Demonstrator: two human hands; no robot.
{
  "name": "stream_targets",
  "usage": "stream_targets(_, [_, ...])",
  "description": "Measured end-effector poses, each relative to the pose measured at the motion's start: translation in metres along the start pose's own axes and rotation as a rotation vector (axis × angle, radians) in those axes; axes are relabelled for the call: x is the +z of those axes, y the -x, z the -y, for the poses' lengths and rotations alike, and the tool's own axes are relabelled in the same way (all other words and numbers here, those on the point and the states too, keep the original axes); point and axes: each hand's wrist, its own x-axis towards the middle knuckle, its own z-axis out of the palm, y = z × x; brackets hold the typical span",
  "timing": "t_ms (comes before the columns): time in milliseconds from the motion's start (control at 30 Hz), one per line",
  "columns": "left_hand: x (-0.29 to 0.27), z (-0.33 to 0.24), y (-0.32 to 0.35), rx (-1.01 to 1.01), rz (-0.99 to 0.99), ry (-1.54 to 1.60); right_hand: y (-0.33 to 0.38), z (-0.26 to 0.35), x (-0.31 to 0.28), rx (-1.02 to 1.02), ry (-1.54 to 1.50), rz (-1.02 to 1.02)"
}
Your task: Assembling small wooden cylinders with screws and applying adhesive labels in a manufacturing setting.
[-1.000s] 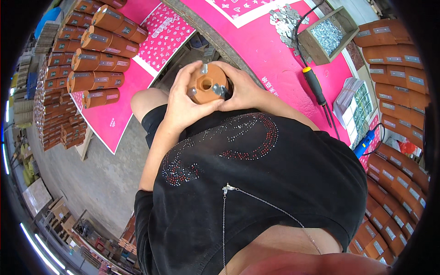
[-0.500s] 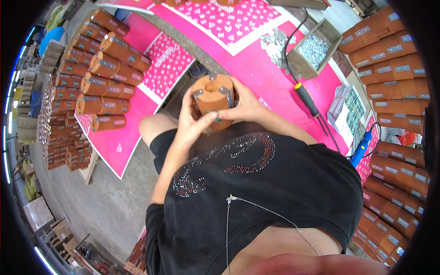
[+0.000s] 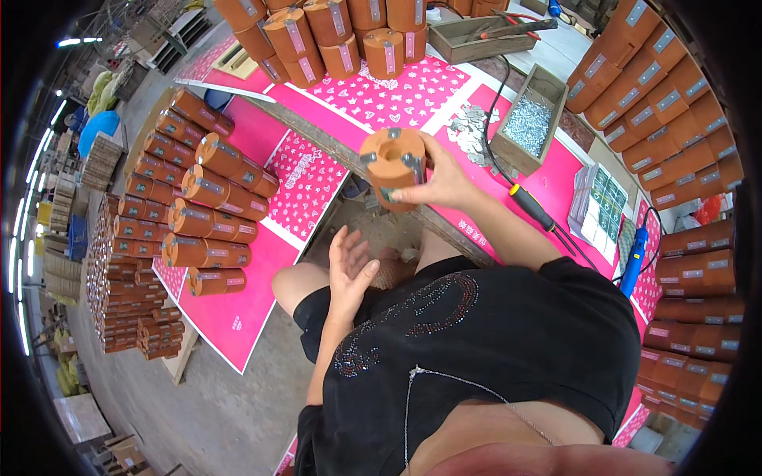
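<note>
An orange-brown wooden cylinder (image 3: 386, 168) with a round hole in its top and small metal plates on its rim is held up over the table edge. My right hand (image 3: 425, 181) grips it from the right side, thumb across its lower front. Below and to the left of it, my left hand (image 3: 349, 266) is apart from the cylinder, palm turned inward, fingers loosely spread and holding nothing. Loose flat metal plates (image 3: 470, 131) lie on the pink table sheet beyond my right hand.
Similar cylinders stand at the table's far side (image 3: 333, 40), lie stacked at left (image 3: 210, 238) and pile up at right (image 3: 659, 87). A wooden box of screws (image 3: 536, 119) stands beside a black-yellow electric screwdriver (image 3: 533, 208). A blue tool (image 3: 633, 262) and plastic-wrapped packets (image 3: 597, 202) lie at right.
The left hand has let go of the cylinder and dropped lower. My right hand alone now holds it, slightly farther right. The view has tilted up, showing more cylinders at the back.
</note>
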Motion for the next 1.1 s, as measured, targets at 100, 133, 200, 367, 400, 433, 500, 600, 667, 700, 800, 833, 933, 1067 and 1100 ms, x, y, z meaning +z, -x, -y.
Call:
stream_targets(100, [-0.007,0.010,0.004,-0.005,-0.040,0.037,-0.041,0.000,0.003,-0.039,-0.021,-0.114])
stream_targets(133, [-0.008,0.010,0.006,-0.004,-0.042,0.034,-0.057,0.003,0.006,-0.051,-0.037,-0.115])
stream_targets(200, [-0.006,0.009,0.008,-0.006,-0.051,0.060,-0.091,-0.012,0.010,-0.117,0.032,-0.165])
stream_targets(367, [-0.003,0.012,0.008,-0.046,-0.042,0.099,-0.142,-0.047,0.022,-0.117,0.082,-0.199])
stream_targets(400, [-0.004,0.014,0.007,-0.051,-0.038,0.106,-0.145,-0.055,0.022,-0.119,0.082,-0.201])
stream_targets(433, [-0.005,0.015,0.008,-0.058,-0.038,0.113,-0.145,-0.058,0.024,-0.072,0.077,-0.159])
stream_targets(500, [-0.005,0.016,0.006,-0.064,-0.038,0.109,-0.150,-0.068,0.022,0.018,0.152,-0.112])
stream_targets(600, [-0.005,0.018,0.005,-0.084,-0.050,0.092,-0.170,-0.064,-0.011,0.260,0.552,0.300])
stream_targets(667, [-0.004,0.019,0.002,-0.096,-0.047,0.075,-0.186,-0.053,-0.036,0.253,0.701,0.134])
stream_targets(700, [-0.003,0.020,0.001,-0.102,-0.037,0.071,-0.201,-0.048,-0.047,0.293,0.700,0.050])
stream_targets(800, [0.000,0.018,0.000,-0.115,-0.011,0.060,-0.220,-0.043,-0.052,0.342,0.825,-0.083])
stream_targets(833, [0.002,0.017,-0.001,-0.119,0.000,0.054,-0.225,-0.042,-0.051,0.346,0.953,-0.129])
stream_targets(933, [0.004,0.016,0.000,-0.125,0.001,0.059,-0.233,-0.060,-0.045,0.320,0.963,-0.175])
stream_targets(1067, [0.004,0.015,0.001,-0.123,0.007,0.057,-0.232,-0.063,-0.060,0.224,0.960,-0.118])
stream_targets(1100, [0.002,0.017,0.000,-0.108,0.010,0.062,-0.226,-0.062,-0.068,0.102,0.944,-0.080])
